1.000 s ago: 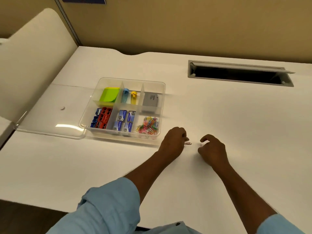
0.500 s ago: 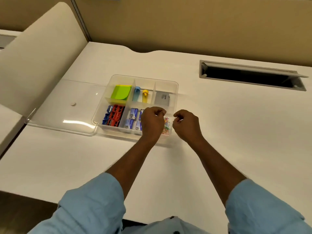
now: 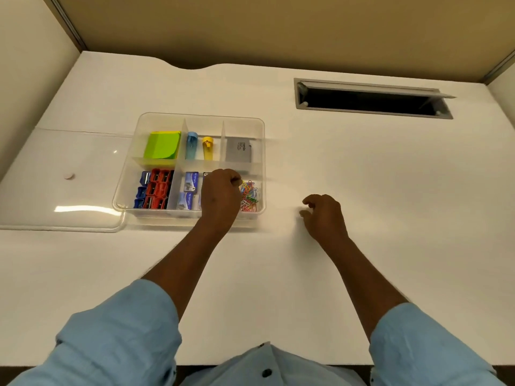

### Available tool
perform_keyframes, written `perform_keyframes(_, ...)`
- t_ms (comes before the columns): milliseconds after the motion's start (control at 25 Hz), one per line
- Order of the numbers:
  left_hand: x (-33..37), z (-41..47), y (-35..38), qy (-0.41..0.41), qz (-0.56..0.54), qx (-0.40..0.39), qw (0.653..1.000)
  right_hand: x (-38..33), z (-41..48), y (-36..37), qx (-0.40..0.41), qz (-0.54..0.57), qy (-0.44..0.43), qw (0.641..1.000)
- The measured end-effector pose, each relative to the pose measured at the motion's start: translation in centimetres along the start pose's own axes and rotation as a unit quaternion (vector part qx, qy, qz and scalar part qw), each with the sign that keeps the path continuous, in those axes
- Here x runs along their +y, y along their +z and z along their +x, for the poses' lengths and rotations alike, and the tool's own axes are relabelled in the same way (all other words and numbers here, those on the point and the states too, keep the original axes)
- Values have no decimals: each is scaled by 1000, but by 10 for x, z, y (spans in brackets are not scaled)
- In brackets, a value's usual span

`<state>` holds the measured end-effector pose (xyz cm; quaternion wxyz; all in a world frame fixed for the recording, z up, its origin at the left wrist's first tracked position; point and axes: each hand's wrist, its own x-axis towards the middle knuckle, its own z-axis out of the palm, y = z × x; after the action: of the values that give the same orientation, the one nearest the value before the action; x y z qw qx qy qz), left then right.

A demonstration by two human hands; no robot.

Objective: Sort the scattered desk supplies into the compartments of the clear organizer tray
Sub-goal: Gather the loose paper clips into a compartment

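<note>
Below: white desk, beige partition; left hand curled over tray, hold unclear; right hand slack, empty.

1. We count one organizer tray with six compartments.
2. One green pad, one grey box.
3. Two tubes: a blue tube, a yellow tube.
4. Three blue sharpeners.
5. The red sharpeners and paper clips are too crowded for us to count.

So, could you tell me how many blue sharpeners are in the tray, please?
3 blue sharpeners, in a column along the left of the tray's near-left compartment, beside the red sharpeners.
</note>
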<state>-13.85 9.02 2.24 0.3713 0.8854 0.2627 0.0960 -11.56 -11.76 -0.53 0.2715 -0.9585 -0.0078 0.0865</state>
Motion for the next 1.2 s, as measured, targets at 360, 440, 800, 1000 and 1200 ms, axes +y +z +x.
perform_keyframes(360,0,5,-1,36,-9,-20,999,3,-5,11,-1,-50,22,999)
perform_keyframes(440,0,5,-4,40,-24,-24,999,-1,-5,8,-8,-28,57,998)
perform_keyframes(800,-8,7,-22,40,-75,-21,996,-110,-1,8,40,75,-85,993)
perform_keyframes(1000,-23,17,-49,14,-115,28,993,-129,-4,28,16,-4,-106,994)
perform_keyframes(1200,-49,35,-86,-41,-134,92,986,-139,-7,39,32,-33,-117,992)
